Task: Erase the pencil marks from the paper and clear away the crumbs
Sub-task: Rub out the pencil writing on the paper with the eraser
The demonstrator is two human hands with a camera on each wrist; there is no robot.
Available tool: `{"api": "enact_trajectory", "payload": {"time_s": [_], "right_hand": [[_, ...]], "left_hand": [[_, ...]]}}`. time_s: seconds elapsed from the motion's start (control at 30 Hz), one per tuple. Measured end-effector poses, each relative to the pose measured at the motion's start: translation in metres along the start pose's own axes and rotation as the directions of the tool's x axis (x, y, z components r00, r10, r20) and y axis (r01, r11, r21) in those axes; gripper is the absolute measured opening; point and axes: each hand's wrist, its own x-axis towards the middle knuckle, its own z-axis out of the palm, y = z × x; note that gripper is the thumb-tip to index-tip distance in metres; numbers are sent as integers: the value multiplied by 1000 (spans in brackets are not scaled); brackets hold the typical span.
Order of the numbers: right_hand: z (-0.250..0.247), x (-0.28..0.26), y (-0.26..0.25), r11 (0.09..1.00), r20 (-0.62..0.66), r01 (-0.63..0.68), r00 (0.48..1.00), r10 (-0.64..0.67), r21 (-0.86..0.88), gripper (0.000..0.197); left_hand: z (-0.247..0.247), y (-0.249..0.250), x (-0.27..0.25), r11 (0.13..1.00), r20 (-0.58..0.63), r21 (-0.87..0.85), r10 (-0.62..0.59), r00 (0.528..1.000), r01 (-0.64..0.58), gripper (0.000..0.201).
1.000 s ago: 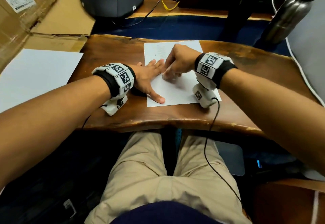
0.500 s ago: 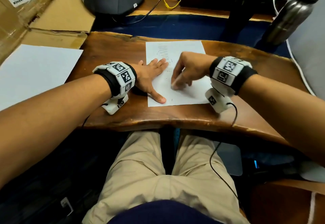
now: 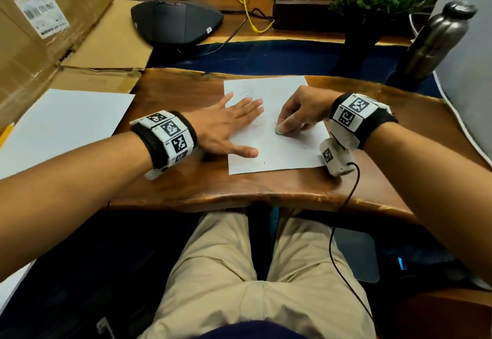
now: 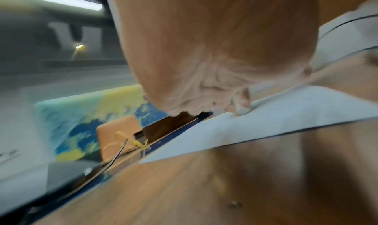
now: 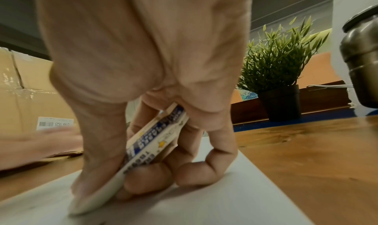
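A white sheet of paper lies on the brown wooden desk, with faint pencil marks near its far edge. My left hand lies flat with straight fingers on the paper's left side, pressing it down. My right hand pinches a white eraser in a printed sleeve and presses its tip onto the paper's middle. A few small dark specks lie near the paper's front edge. In the left wrist view the palm fills the frame above the paper.
A cardboard box and another white sheet sit to the left. A black wedge-shaped device with cables lies at the back. A potted plant and a metal bottle stand at the back right.
My right hand has drawn the eraser from the paper's upper left, beside the left fingers, toward the middle and right. The left hand has stayed flat on the paper.
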Motion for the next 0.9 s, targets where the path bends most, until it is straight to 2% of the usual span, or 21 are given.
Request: {"api": "enact_trajectory", "payload": {"time_s": [0.07, 0.13, 0.2, 0.27, 0.37, 0.43, 0.5, 0.57, 0.63, 0.67, 0.73, 0.8, 0.9], "right_hand": [[0, 1, 2, 1000, -3, 13, 1000, -13, 2, 19], [0, 1, 2, 1000, -2, 19, 1000, -19, 8, 19], [0, 2, 2, 1000, 5, 12, 1000, -12, 8, 19], [-1, 3, 3, 1000, 6, 11, 1000, -11, 7, 19], [-1, 4, 3, 1000, 3, 8, 1000, -8, 9, 19], [-1, 4, 2, 1000, 6, 1, 1000, -1, 4, 19], [-1, 4, 3, 1000, 6, 8, 1000, -8, 7, 19], [-1, 3, 4, 1000, 8, 9, 1000, -10, 19, 20], [-1, 4, 3, 1000, 16, 9, 1000, -10, 13, 20], [-2, 4, 3, 1000, 19, 9, 1000, -9, 6, 20], [-2, 3, 2, 1000, 24, 10, 1000, -10, 6, 20], [-2, 3, 1, 1000, 22, 6, 1000, -6, 6, 20], [-2, 1, -2, 1000, 18, -10, 1000, 10, 3, 19]], "left_hand": [[1, 13, -17, 984, -67, 52, 171, 983, -168, 96], [6, 31, -30, 936, -40, 68, 349, 936, -346, 91], [14, 43, -35, 891, 25, 32, 453, 891, -454, 90], [21, 39, -32, 899, 72, -20, 439, 896, -438, 87], [15, 11, -19, 969, 92, -5, 245, 965, -246, 85], [7, -1, -11, 984, 83, 69, 161, 984, -167, 86], [5, 9, -10, 959, 55, 102, 260, 964, -265, 86], [10, 35, -14, 892, 71, 84, 438, 896, -443, 86], [19, 53, -16, 848, 91, 13, 526, 845, -529, 83], [21, 55, -14, 850, 87, -36, 526, 846, -525, 81], [20, 42, -8, 885, 79, -107, 461, 884, -453, 79], [16, 21, -1, 940, 100, -104, 336, 936, -326, 80], [7, -2, 4, 989, 133, -54, 142, 981, -136, 87]]}}
